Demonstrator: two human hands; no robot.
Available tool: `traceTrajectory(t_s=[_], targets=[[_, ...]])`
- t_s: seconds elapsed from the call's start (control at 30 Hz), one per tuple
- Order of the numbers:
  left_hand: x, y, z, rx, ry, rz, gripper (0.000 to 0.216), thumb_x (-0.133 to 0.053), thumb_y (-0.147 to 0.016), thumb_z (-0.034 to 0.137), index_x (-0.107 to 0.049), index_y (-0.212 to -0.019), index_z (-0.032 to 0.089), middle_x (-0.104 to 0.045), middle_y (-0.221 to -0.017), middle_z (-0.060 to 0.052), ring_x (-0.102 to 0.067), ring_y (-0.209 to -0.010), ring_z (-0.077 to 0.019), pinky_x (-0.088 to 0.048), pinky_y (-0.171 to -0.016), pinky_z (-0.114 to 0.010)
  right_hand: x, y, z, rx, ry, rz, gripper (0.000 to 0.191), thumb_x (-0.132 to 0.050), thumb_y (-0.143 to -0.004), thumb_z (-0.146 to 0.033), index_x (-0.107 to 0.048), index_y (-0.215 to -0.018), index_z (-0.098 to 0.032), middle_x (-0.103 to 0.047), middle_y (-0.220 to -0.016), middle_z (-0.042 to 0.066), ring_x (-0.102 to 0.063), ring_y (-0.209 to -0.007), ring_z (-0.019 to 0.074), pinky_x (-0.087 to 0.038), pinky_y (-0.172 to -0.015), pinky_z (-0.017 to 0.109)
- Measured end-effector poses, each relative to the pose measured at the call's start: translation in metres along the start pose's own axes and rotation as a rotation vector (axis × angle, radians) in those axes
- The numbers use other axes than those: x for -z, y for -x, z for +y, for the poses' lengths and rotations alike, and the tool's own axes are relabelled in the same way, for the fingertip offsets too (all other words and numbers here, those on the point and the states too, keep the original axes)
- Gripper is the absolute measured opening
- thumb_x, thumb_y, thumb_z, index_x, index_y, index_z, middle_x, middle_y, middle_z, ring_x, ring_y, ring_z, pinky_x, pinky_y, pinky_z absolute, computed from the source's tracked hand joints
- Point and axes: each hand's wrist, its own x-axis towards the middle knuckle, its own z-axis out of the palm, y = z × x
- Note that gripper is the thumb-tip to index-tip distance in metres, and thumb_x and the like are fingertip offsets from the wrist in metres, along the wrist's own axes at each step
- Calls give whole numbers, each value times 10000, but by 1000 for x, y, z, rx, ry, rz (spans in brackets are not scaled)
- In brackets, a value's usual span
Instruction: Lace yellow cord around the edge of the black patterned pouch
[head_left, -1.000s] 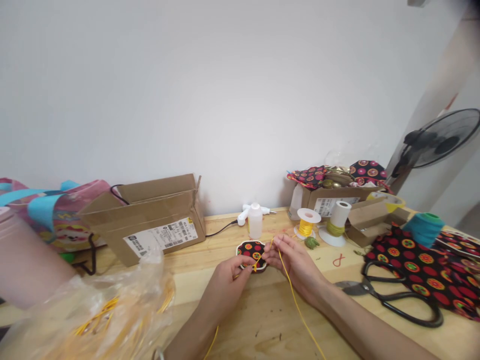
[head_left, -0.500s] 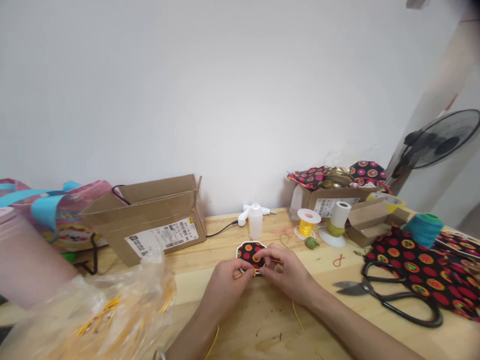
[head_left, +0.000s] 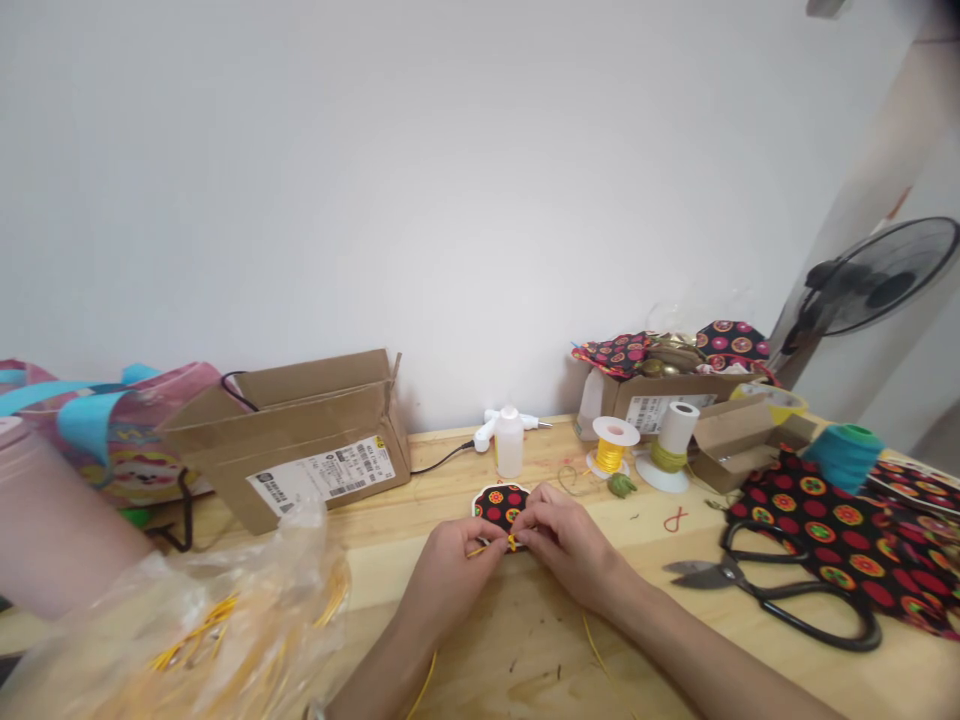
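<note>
My left hand (head_left: 450, 570) and my right hand (head_left: 564, 540) meet at the middle of the wooden table (head_left: 540, 640), both pinched on a thin yellow cord (head_left: 511, 541). The cord trails back toward me under each wrist. Just beyond my fingertips lies a small round piece (head_left: 501, 503) covered in black cloth with red and yellow dots, partly hidden by my fingers.
Black scissors (head_left: 780, 592) lie to the right beside patterned cloth (head_left: 847, 530). Behind stand a yellow cord spool (head_left: 613, 447), a white spool (head_left: 671, 443), a small white bottle (head_left: 510, 440), two cardboard boxes (head_left: 300, 440) and a fan (head_left: 862, 280). A plastic bag (head_left: 217, 620) sits front left.
My right hand dropped from a raised pull on the cord down to the left hand's fingertips. The taut cord span now lies slack on the table.
</note>
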Motion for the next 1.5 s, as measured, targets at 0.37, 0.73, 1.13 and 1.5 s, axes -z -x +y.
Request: traceTrajectory(t_s=[0.37,0.73,1.13,1.5], targets=[[-1,0,-4,-34,77,-5,186,-496,-697,289,-619,-695,149,-578,-606,1,-475,-550,-121,-329,-509,-207,-2,0,1,-27,39,29,79,-505,-746,-147,-539,-691,-193,-519,-700,2,-479,-656,131,-353,-571,235],[-1,0,-3,-72,39,-58,225,-461,-729,309,-618,-776,156,-270,-439,87,-230,-416,-81,-149,-412,-203,-2,1,-1,19,34,35,95,-526,-740,-158,-589,-690,-209,-568,-700,3,-507,-664,136,-350,-577,227],[-2,1,0,-70,107,-76,269,-471,-725,333,-625,-847,150,-342,-459,70,-278,-427,-88,-184,-418,-200,0,-1,2,-53,-16,93,89,-525,-736,-191,-597,-685,-206,-580,-691,12,-517,-652,144,-369,-568,242],[0,1,1,-53,112,-46,232,-488,-709,330,-632,-784,164,-565,-610,13,-458,-543,-125,-317,-501,-208,0,-1,2,-80,34,102,111,-519,-733,-193,-607,-667,-199,-593,-691,15,-524,-651,146,-372,-574,244]])
